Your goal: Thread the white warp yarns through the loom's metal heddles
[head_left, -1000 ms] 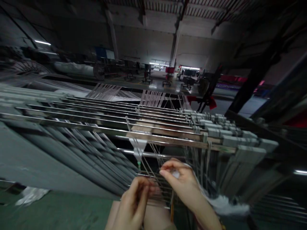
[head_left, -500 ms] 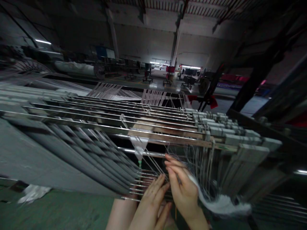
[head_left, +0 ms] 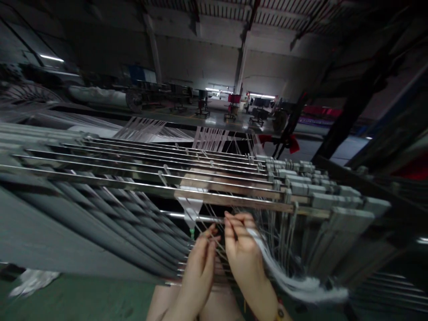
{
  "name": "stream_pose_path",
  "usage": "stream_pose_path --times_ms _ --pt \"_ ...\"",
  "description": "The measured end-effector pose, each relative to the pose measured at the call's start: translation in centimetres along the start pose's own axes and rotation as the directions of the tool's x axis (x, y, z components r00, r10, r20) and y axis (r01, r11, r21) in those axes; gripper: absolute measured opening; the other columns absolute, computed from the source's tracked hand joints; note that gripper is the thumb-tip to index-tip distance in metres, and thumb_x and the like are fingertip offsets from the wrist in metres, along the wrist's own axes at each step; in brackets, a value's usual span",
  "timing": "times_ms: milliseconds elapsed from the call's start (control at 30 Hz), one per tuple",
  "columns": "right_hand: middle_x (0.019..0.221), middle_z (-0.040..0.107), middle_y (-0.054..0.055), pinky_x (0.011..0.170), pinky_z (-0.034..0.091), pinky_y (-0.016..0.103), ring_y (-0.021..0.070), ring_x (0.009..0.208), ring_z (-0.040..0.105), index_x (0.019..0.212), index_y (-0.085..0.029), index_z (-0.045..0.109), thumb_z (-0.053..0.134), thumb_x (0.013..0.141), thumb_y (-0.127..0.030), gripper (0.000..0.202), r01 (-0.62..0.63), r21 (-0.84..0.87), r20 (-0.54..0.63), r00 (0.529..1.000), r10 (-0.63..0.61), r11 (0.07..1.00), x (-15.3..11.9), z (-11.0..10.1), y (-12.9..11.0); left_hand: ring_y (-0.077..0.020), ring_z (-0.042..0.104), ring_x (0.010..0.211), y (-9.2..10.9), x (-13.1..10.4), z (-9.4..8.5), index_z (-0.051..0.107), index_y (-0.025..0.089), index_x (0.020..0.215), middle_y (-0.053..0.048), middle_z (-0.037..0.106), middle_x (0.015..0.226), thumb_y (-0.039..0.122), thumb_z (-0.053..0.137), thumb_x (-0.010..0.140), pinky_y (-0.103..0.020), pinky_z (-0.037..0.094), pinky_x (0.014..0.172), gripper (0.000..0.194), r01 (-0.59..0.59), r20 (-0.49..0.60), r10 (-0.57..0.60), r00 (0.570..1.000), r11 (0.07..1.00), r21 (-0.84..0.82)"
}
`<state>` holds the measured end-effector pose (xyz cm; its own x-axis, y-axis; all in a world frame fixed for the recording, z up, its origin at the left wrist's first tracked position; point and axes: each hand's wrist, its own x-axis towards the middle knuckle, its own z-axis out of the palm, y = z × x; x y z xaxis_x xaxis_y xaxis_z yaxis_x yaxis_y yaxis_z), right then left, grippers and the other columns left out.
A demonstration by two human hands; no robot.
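Observation:
My right hand is closed, its thumb and fingertips pinched together below the front bar of the loom's heddle frames. A bundle of white yarn runs from between its fingers and droops to the lower right. Close beside it on the left, my left hand has bent fingers drawn together among slanting heddles; anything thin between them is too small to make out. Left of the hands, a white pointed piece with a green tip hangs from the frame.
Parallel metal bars of the heddle frames cross in front of me. Grey frame ends crowd the right side. White warp threads stretch behind. White cloth scraps lie on the green floor at lower left.
My left hand has gone from stretched fingers to bent ones drawn together, moving slightly up and left. My right fingers have pinched closer. Some slanting heddles have shifted left, and the view has tilted slightly.

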<state>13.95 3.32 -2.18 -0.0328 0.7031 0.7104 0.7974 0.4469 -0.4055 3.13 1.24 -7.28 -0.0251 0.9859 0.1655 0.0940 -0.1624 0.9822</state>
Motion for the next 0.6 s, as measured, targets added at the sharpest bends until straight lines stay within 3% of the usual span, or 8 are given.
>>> stream_pose_path --times_ms 100,200,267,367,433,500,600 --pt "0.087 0.070 0.011 0.079 0.053 0.038 0.0240 0.090 0.064 0.095 -0.014 0.068 0.045 0.090 -0.017 0.024 -0.012 0.059 -0.003 1.000 0.012 0.998 0.3 -0.2 0.2 -0.0268 0.056 0.112 0.6 0.9 -2.2 0.051 0.015 0.124 -0.017 0.059 0.122 0.021 0.037 0.090 -0.043 0.044 0.093 0.037 -0.128 -0.038 0.161 0.986 0.890 0.438" --pt "0.089 0.072 0.007 0.087 0.051 0.037 0.0212 0.091 0.064 0.094 -0.018 0.069 0.047 0.088 -0.015 0.023 -0.003 0.138 -0.012 1.000 0.004 0.990 0.7 0.0 0.4 -0.0324 0.066 0.089 1.3 2.1 -3.5 0.047 0.013 0.130 -0.021 0.065 0.107 0.019 0.039 0.086 -0.046 0.049 0.078 0.045 -0.017 -0.074 0.090 0.993 0.739 0.673" --pt "0.089 0.072 0.006 0.087 0.051 0.036 0.0202 0.092 0.065 0.092 -0.019 0.070 0.048 0.087 -0.015 0.023 -0.008 0.172 -0.005 1.000 0.009 0.985 0.8 0.3 0.6 -0.0310 0.068 0.074 1.6 3.0 -3.5 0.050 0.013 0.127 -0.018 0.069 0.093 0.022 0.045 0.083 -0.044 0.051 0.070 0.045 0.053 -0.109 0.016 0.994 0.797 0.602" --pt "0.086 0.072 0.005 0.091 0.049 0.037 0.0208 0.093 0.064 0.090 -0.020 0.071 0.050 0.088 -0.019 0.021 -0.031 0.195 0.025 0.999 0.027 0.980 0.9 0.6 0.8 -0.0220 0.064 0.054 2.2 4.0 -3.2 0.057 0.015 0.112 -0.009 0.068 0.077 0.033 0.051 0.082 -0.032 0.050 0.052 0.036 0.055 -0.019 -0.052 0.998 0.951 0.306" --pt "0.087 0.072 0.005 0.095 0.047 0.038 0.0215 0.096 0.063 0.090 -0.022 0.071 0.052 0.088 -0.022 0.019 -0.044 0.199 0.051 0.998 0.034 0.979 0.9 0.8 0.8 -0.0160 0.058 0.043 2.8 3.9 -3.2 0.057 0.016 0.104 -0.002 0.063 0.068 0.039 0.050 0.083 -0.025 0.046 0.042 0.032 0.071 0.010 -0.074 0.997 0.984 0.164" --pt "0.087 0.072 0.004 0.096 0.046 0.037 0.0215 0.099 0.062 0.090 -0.023 0.070 0.053 0.087 -0.023 0.017 -0.062 0.200 0.066 0.997 0.050 0.978 0.9 0.9 0.7 -0.0131 0.056 0.043 3.7 3.3 -3.4 0.058 0.016 0.097 0.002 0.058 0.062 0.039 0.052 0.084 -0.022 0.044 0.042 0.027 0.073 -0.011 -0.073 0.997 0.997 0.023" --pt "0.085 0.071 0.004 0.097 0.046 0.036 0.0210 0.098 0.062 0.087 -0.022 0.070 0.054 0.086 -0.022 0.016 -0.078 0.213 0.087 0.994 0.060 0.974 1.1 1.1 0.2 -0.0116 0.054 0.045 4.8 2.0 -4.0 0.062 0.018 0.092 0.002 0.058 0.061 0.035 0.055 0.083 -0.021 0.043 0.044 0.020 0.017 0.027 -0.017 0.999 1.000 0.011"
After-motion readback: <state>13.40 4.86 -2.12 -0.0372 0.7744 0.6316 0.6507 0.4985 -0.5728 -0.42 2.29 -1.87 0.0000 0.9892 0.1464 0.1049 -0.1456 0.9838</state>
